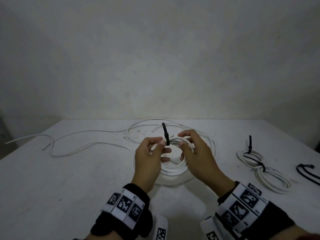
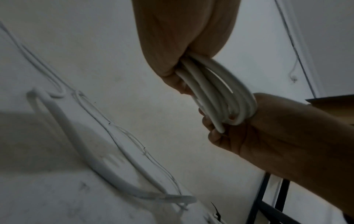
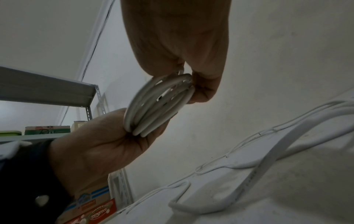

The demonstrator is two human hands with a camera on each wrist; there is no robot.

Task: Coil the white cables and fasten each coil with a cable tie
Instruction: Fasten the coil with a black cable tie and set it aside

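I hold a small coil of white cable (image 1: 178, 140) above the table between both hands. My left hand (image 1: 152, 151) pinches its left side, and my right hand (image 1: 192, 149) grips its right side. A black cable tie (image 1: 165, 135) wraps the top of the coil, its tail pointing up. In the left wrist view the coil (image 2: 216, 94) runs from my left hand (image 2: 184, 50) to my right hand (image 2: 268, 131). The right wrist view shows the same coil (image 3: 159, 106) held at both ends. Loose white cable (image 1: 74, 148) lies on the table.
A larger white coil (image 1: 174, 170) lies on the table under my hands. Two tied white coils (image 1: 259, 163) sit at the right, with a black cable (image 1: 306, 172) near the right edge. Metal shelving (image 3: 57, 91) with boxes stands to the left.
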